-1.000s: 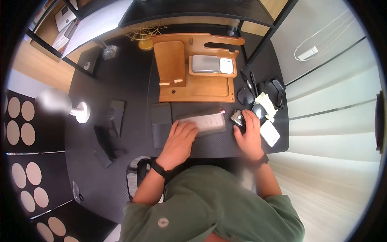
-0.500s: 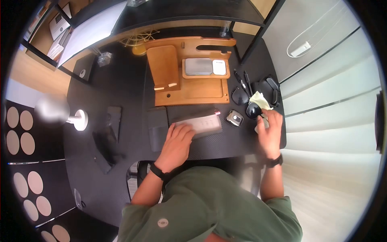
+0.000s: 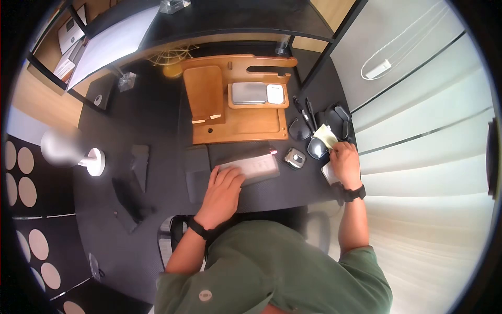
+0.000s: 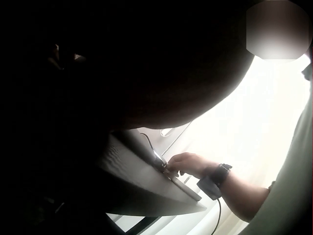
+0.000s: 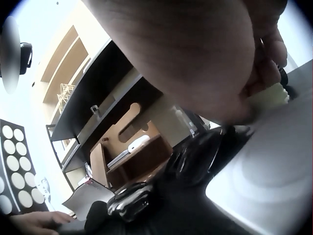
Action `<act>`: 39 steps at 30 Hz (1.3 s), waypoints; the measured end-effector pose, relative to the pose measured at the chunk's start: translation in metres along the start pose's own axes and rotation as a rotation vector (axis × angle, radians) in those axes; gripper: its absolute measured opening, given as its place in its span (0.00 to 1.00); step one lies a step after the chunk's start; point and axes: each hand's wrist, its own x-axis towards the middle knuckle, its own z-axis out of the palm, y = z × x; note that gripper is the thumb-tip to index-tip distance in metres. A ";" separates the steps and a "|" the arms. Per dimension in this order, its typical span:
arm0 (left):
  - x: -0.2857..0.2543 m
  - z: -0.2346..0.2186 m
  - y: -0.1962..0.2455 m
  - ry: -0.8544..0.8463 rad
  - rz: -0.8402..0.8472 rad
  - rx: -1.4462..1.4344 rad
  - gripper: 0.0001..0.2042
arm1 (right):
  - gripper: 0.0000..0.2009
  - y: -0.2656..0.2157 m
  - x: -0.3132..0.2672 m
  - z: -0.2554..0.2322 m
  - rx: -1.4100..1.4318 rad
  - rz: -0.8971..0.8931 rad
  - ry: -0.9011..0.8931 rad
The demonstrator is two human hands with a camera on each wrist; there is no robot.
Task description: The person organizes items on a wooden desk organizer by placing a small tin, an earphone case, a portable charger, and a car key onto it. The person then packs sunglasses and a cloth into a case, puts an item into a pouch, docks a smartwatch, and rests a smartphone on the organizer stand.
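Note:
My right hand (image 3: 346, 163) has its fingers curled at the near corner of a pale yellow cloth (image 3: 325, 135) and pinches it. The cloth lies against sunglasses, whose dark lens (image 3: 317, 148) sits just left of the hand. Partly under the hand is a flat white rounded block (image 3: 329, 174), seen large in the right wrist view (image 5: 259, 181). My left hand (image 3: 219, 194) rests with extended fingers on a translucent pouch (image 3: 259, 166) with a red tag. Between the hands sits a small silver and black gadget (image 3: 295, 158). The left wrist view is mostly dark.
A wooden desk organizer (image 3: 246, 124) stands at the back of the black desk, holding a grey case (image 3: 249, 92). Pens (image 3: 310, 112) and a black case (image 3: 334, 120) lie at the right. A white lamp (image 3: 95, 162) stands left, and a shelf (image 3: 246, 29) spans above.
My right hand has left the silver gadget, moved right over the white block, and curled its fingers at the cloth. The left hand stays on the pouch while the head view shifts slightly.

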 end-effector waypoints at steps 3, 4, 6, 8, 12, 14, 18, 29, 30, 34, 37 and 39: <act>0.000 0.000 0.000 0.006 0.009 -0.003 0.22 | 0.03 0.000 0.006 -0.011 -0.001 0.006 0.044; 0.000 0.000 0.000 0.013 0.008 -0.008 0.22 | 0.03 0.000 0.009 -0.016 0.010 0.001 0.069; 0.000 0.001 0.000 0.020 0.006 -0.013 0.22 | 0.04 -0.005 0.018 -0.027 0.063 0.006 0.062; -0.001 0.001 0.000 0.029 0.004 -0.011 0.22 | 0.05 -0.013 0.027 -0.036 0.119 0.009 0.055; -0.001 -0.001 0.001 0.036 0.004 -0.010 0.22 | 0.08 -0.037 0.042 -0.055 0.361 0.183 -0.009; -0.001 -0.001 0.001 0.037 0.003 -0.020 0.22 | 0.09 -0.044 0.045 -0.062 0.485 0.271 -0.070; -0.002 -0.001 0.000 0.040 0.006 -0.017 0.22 | 0.11 -0.053 0.043 -0.060 0.742 0.327 -0.132; -0.002 0.001 -0.001 0.014 0.000 0.005 0.22 | 0.09 -0.047 0.031 -0.050 0.869 0.361 -0.263; -0.003 0.001 -0.001 0.011 -0.004 0.004 0.22 | 0.09 -0.049 0.028 -0.051 0.870 0.362 -0.268; -0.001 -0.004 0.002 0.004 -0.008 0.008 0.23 | 0.08 -0.059 0.011 -0.065 0.991 0.317 -0.339; -0.001 -0.004 0.002 -0.003 -0.017 0.006 0.23 | 0.09 -0.068 -0.003 -0.073 1.070 0.259 -0.411; -0.002 -0.004 0.002 -0.004 -0.025 -0.001 0.23 | 0.08 -0.073 -0.010 -0.070 1.121 0.207 -0.501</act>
